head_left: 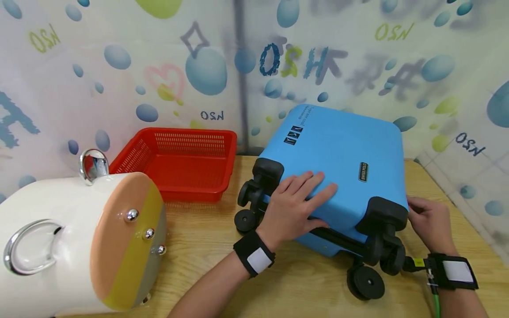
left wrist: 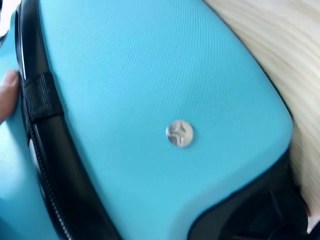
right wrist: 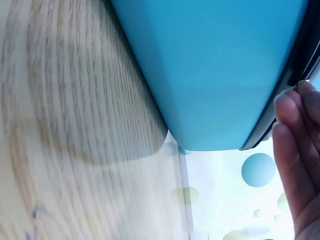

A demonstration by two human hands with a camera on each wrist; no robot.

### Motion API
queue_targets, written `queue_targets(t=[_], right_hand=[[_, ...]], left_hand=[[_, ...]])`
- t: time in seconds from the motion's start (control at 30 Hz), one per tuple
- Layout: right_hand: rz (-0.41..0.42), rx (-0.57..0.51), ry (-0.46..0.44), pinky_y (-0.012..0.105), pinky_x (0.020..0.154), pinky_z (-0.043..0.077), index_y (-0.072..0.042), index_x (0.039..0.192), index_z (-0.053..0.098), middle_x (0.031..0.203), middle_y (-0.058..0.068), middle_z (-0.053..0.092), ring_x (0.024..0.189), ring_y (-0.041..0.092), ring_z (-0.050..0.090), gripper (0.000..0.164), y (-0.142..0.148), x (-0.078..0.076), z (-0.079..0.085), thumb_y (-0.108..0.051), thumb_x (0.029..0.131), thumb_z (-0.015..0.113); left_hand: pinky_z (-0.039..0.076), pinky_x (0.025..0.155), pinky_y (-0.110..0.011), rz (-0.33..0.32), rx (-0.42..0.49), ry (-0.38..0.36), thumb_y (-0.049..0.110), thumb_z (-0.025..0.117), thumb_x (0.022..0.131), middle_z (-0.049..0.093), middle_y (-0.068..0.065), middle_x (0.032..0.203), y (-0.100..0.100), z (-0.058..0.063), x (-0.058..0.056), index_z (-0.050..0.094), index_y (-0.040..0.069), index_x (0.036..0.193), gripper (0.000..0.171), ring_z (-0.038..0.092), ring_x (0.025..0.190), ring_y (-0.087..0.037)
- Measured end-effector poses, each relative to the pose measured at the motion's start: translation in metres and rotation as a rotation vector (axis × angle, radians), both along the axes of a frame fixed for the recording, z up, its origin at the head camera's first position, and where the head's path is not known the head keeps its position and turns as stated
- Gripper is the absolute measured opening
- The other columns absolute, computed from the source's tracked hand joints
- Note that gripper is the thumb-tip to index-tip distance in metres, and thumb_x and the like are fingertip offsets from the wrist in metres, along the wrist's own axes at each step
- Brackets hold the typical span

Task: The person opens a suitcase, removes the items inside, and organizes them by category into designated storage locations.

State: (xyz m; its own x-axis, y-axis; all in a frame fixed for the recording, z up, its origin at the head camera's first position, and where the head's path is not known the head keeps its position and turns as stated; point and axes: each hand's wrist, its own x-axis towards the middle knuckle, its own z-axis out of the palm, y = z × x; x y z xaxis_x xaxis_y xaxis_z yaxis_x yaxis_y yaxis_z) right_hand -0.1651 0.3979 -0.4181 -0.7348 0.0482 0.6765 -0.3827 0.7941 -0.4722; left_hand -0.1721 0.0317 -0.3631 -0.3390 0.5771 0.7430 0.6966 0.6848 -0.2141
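A light-blue suitcase (head_left: 338, 145) with black corner guards and black wheels (head_left: 367, 282) lies flat on the wooden table. My left hand (head_left: 292, 207) rests on its upper shell near the wheeled end, fingers spread. The left thumb (left wrist: 7, 96) touches the shell beside the black seam strip in the left wrist view. At the suitcase's right side, my right hand (head_left: 433, 223) has its fingertips together on the dark zipper seam (right wrist: 270, 112). It seems to pinch the zipper pull there, mostly hidden by the fingers. A round silver stud (left wrist: 179, 133) sits on the lower shell.
A red plastic basket (head_left: 191, 194) stands at the back, left of the suitcase. Front left is a cream-white case (head_left: 51, 212) with chrome handles and a striped end. A patterned curtain (head_left: 254, 66) hangs behind the wooden table (head_left: 203, 260).
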Motion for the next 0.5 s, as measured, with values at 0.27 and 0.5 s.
queue_targets(t=[0.27,0.5], right_hand=[[0.009,0.043,-0.018,0.011,0.048,0.029,-0.009,0.063,0.065,0.063,-0.036,0.047,0.051,-0.014,0.037,0.027,0.003,0.008,0.001,0.010,0.083,0.069],[0.036,-0.001,-0.054,0.010,0.051,0.033,-0.004,0.071,0.069,0.068,-0.040,0.049,0.055,-0.014,0.042,0.022,0.006,0.017,0.001,0.015,0.080,0.065]], left_hand=[[0.039,0.110,-0.034,0.100,0.001,0.076,0.075,0.063,0.078,0.054,-0.003,0.145,0.025,-0.006,0.007,0.050,0.028,0.142,0.080,0.049,0.134,-0.020],[0.037,0.110,-0.034,0.182,0.010,0.142,0.075,0.062,0.079,0.054,-0.004,0.144,0.044,-0.008,0.012,0.051,0.028,0.140,0.078,0.050,0.133,-0.021]])
